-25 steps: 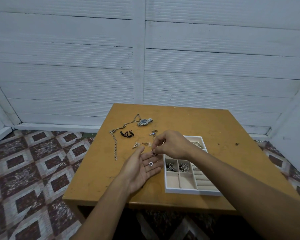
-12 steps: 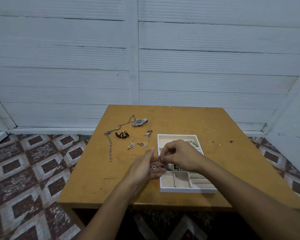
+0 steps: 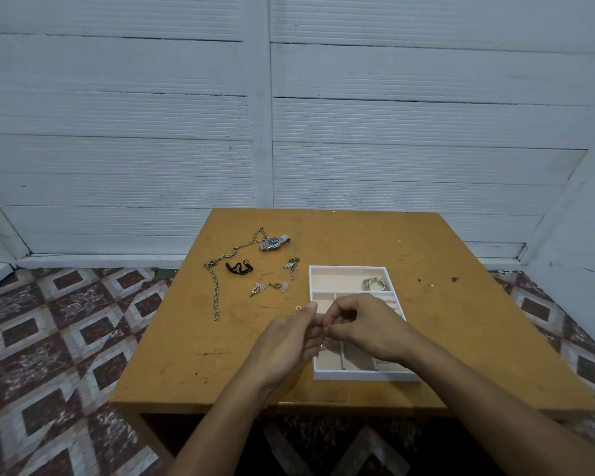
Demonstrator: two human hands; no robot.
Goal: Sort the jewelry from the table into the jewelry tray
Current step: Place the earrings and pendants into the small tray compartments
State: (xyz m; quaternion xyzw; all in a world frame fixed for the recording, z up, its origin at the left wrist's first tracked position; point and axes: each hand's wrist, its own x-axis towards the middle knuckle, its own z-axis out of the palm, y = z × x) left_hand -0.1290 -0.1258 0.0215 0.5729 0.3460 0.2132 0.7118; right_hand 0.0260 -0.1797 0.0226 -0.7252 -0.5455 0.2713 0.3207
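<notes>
The white jewelry tray (image 3: 364,375) with beige compartments lies on the right half of the wooden table (image 3: 186,355). My left hand (image 3: 285,345) is cupped at the tray's left edge, with a small silver piece (image 3: 322,345) resting on its fingers. My right hand (image 3: 368,329) hovers over the tray's middle compartments, thumb and forefinger pinched against the left fingertips; what they pinch is too small to make out. Silver bangles (image 3: 375,284) lie in the tray's back compartment. The middle compartments are hidden by my right hand.
Loose on the table to the left of the tray are a wristwatch (image 3: 274,242), a long chain (image 3: 216,293), a black band (image 3: 238,267), two earring clusters (image 3: 292,264) (image 3: 268,288) and a tiny ring (image 3: 298,307). White walls stand behind.
Both hands have moved right and nearer, from the bare table to the tray's left edge. My left palm has turned from face-up to more sideways and cupped.
</notes>
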